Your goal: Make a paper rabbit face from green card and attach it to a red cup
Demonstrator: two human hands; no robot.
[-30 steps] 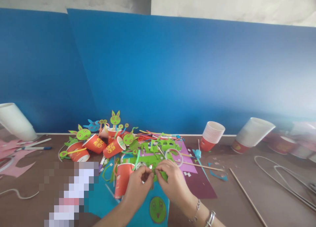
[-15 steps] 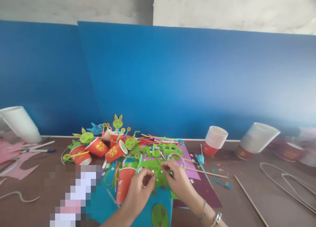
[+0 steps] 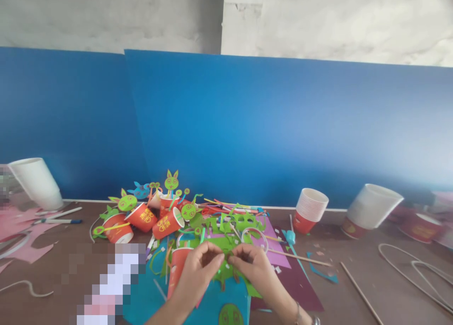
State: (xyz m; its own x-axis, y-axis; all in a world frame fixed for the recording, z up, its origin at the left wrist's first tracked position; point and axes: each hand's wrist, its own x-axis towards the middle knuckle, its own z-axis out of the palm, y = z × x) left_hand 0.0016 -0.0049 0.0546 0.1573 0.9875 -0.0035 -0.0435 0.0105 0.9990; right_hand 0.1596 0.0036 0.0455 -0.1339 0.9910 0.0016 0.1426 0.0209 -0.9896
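My left hand point(image 3: 200, 270) and my right hand point(image 3: 255, 267) meet above scraps of green paper point(image 3: 223, 242), each with thumb and fingertips pinched. Whatever lies between the fingertips is too small to make out. A red paper cup point(image 3: 178, 262) lies tilted just behind my left hand, partly covered by it. Below the hands, a round green face cutout point(image 3: 230, 314) rests on the blue paper point(image 3: 141, 294), cut off by the frame's edge. A roll of clear tape point(image 3: 255, 231) sits beyond my right hand.
Decorated red cups point(image 3: 141, 216) with animal cutouts are heaped at back left. A stack of paper cups point(image 3: 311, 209) stands at the right, with a larger stack point(image 3: 371, 209) beyond. Wooden sticks point(image 3: 361, 287) and pink paper scraps point(image 3: 35, 249) lie on the brown table. A blue panel point(image 3: 265, 131) rises behind.
My right hand has come left and down, so its fingertips now nearly touch those of my left hand. The camera view has tilted slightly upward.
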